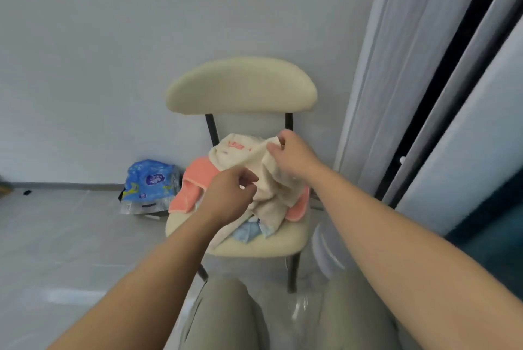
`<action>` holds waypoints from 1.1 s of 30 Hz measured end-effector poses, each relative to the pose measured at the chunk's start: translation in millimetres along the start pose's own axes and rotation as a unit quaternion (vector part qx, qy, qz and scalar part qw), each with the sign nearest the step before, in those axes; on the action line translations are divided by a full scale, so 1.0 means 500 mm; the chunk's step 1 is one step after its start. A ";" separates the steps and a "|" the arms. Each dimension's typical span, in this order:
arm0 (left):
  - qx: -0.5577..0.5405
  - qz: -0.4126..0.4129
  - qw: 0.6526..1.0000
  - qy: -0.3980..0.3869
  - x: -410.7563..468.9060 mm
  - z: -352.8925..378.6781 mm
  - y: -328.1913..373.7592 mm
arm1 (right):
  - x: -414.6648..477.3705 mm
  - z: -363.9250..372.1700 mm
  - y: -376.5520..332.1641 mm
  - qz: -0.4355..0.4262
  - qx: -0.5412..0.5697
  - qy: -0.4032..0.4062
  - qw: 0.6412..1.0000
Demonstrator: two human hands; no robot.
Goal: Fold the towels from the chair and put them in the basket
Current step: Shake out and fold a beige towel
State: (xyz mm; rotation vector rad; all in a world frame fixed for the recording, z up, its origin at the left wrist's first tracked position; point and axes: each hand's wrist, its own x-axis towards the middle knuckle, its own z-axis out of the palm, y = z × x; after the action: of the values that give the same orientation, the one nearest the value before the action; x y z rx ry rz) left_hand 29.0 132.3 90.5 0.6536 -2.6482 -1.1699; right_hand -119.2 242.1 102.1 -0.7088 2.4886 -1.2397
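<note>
Cream towel (240,158) pinched by left hand (226,198) and right hand (294,156), blue towel (246,232) mostly hidden beneath.

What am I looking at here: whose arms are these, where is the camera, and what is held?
No machine here: a person works bare-handed. The one picture comes from a wide-angle camera worn on their head, looking forward and down, so both forearms reach in from the bottom. Ahead stands a cream chair. Its seat carries a heap of towels: a cream towel on top, a pink towel beneath, a light blue towel at the front. The left hand and the right hand each pinch the cream towel with their fingers. A blue package sits on the floor left of the chair. No basket is in view.
</note>
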 end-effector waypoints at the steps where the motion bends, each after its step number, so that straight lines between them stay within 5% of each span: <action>1: 0.009 0.016 1.000 0.003 -0.009 -0.016 0.025 | -0.005 -0.028 -0.037 -0.006 0.026 0.015 1.000; 7: 0.032 0.110 0.991 0.067 -0.014 -0.118 0.178 | 0.016 -0.156 -0.211 -0.068 0.199 0.055 0.976; 16: 0.015 0.146 0.973 0.177 -0.003 -0.201 0.264 | -0.069 -0.257 -0.421 -0.164 0.291 0.095 0.938; 23: 0.130 0.108 0.973 0.157 0.051 -0.249 0.181 | -0.058 -0.290 -0.396 -0.228 -0.016 0.202 0.952; 27: 0.153 0.105 0.964 0.189 0.076 -0.284 0.152 | -0.032 -0.306 -0.374 -0.248 -0.287 0.319 0.868; 33: 0.189 0.091 0.955 0.212 0.109 -0.341 0.128 | -0.016 -0.325 -0.383 -0.232 -0.400 0.326 0.825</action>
State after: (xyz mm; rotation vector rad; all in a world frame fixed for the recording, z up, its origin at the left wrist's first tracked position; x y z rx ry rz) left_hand 15.5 33.0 251.9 0.6170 -2.4974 -0.4128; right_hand -126.2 256.6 352.8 -1.3203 3.6238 -0.5060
